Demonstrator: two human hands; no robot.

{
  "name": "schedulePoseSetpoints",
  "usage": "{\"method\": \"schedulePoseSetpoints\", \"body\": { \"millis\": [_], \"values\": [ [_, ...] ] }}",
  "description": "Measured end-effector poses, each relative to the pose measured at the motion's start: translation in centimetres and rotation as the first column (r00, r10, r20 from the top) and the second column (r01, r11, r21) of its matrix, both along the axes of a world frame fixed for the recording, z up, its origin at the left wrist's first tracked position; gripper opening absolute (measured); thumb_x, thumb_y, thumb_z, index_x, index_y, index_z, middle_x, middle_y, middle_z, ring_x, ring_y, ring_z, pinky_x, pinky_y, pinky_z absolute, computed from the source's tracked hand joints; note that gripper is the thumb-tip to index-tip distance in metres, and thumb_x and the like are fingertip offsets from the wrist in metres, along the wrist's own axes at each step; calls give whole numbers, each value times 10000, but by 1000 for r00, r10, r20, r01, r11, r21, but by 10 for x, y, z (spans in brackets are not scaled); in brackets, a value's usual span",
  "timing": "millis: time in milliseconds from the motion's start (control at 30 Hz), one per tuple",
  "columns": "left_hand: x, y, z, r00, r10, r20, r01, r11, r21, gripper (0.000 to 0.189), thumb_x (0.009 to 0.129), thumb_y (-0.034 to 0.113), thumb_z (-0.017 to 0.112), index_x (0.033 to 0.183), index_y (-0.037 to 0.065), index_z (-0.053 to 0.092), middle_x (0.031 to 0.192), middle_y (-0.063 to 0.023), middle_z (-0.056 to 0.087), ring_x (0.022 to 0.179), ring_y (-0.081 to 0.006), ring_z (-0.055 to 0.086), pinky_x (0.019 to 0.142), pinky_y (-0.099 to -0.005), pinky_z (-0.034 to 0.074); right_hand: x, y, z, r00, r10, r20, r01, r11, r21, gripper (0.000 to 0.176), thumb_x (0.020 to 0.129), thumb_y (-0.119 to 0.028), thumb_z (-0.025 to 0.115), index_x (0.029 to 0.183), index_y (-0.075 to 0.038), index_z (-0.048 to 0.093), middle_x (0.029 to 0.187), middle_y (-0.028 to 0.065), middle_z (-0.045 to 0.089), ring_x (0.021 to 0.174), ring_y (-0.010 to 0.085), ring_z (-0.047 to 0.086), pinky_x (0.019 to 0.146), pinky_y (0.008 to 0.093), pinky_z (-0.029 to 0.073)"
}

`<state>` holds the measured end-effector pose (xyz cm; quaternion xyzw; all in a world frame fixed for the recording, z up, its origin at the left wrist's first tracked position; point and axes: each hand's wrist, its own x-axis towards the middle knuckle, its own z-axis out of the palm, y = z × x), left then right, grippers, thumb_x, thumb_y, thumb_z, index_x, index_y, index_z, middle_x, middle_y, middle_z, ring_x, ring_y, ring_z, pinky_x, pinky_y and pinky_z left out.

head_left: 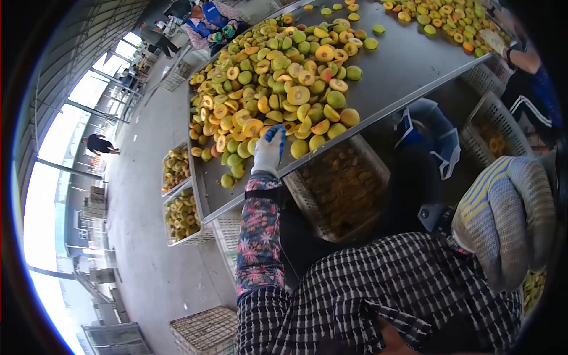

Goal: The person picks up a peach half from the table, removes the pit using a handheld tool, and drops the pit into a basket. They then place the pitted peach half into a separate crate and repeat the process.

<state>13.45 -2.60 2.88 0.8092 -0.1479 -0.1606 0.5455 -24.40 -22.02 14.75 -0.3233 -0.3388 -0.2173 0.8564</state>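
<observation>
My left hand (268, 151), in a white glove with blue-coated fingertips, reaches over the table's near edge to the front of a pile of yellow-green peaches (278, 71). Its fingers are bent together among the fruit; what they grip, if anything, is hidden. Many peaches are cut in half, and some cut faces show the pit. A halved peach (253, 128) lies right beside the fingers. Close to the camera, my right hand (503, 219) wears a grey and yellow knitted glove. Its fingers curl downward, and its palm is out of sight.
The metal table (396, 65) has a raised rim. Under it stands a crate (307, 210) of brownish pieces, beside a blue-and-white container (441, 133). Fruit-filled crates (183, 216) sit at the left. Co-workers stand at the far side (210, 23) and the right (532, 77).
</observation>
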Motion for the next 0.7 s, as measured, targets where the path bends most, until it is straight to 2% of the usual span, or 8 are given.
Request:
{"method": "schedulePoseSetpoints", "body": {
  "millis": [33,133,233,267,400,567,633,700],
  "values": [
    [-9,-19,10,996,-15,86,-4,978,210,349,898,314,629,1097,30,666,1002,-117,706,930,-205,655,837,-305,480,5,-2,1,1000,-1,-18,1,1000,-8,406,895,-328,606,1182,-56,512,920,82,573,670,190,561,568,308,464],
    [13,-57,-28,955,-145,257,24,907,421,511,902,459,564,1136,12,647,1121,-211,654,1106,-345,595,936,-405,459,16,-7,2,997,-10,-80,9,1000,-17,406,895,-343,603,1173,-60,514,918,84,572,671,192,562,562,310,465],
    [19,-85,-52,954,-188,235,-1,779,627,671,847,567,585,1260,38,574,1240,-235,591,1185,-360,548,1000,-430,430,25,-6,3,994,-26,-108,23,999,-27,407,895,-359,600,1163,-65,515,917,85,571,672,195,564,556,312,466],
    [2,-89,-24,960,-208,189,22,726,687,712,835,582,593,1306,51,531,1292,-232,557,1203,-367,533,1009,-442,425,27,-7,5,993,-21,-112,19,1000,-17,407,895,-364,599,1160,-66,516,917,86,570,672,196,564,554,312,467],
    [0,-85,-24,935,-266,234,16,691,723,615,854,516,602,1273,68,557,1218,-219,603,1152,-355,570,969,-444,453,39,-7,8,995,-19,-95,19,1000,2,410,895,-385,595,1147,-72,518,915,88,568,674,199,567,546,315,468],
    [-1,-56,-19,965,-188,185,92,897,432,482,856,381,672,1193,42,608,1082,-240,652,1064,-386,599,910,-421,473,52,-3,14,998,39,-57,-39,999,7,414,895,-411,591,1132,-79,521,913,90,566,676,203,569,536,319,470],
    [3,-44,-21,978,-69,-197,59,997,-56,484,876,357,676,1228,43,567,1041,-166,650,912,-300,629,787,-387,531,57,-3,15,997,70,-38,-70,998,2,416,895,-421,589,1125,-81,523,912,91,565,677,205,570,532,320,470],
    [-3,-24,-28,816,-154,-558,-162,865,-475,492,896,333,680,1262,44,525,1000,-92,648,759,-213,659,664,-353,589,62,-5,17,996,85,-20,-85,996,6,418,895,-432,587,1119,-84,524,911,92,564,677,207,571,528,321,471]
  ]
}}
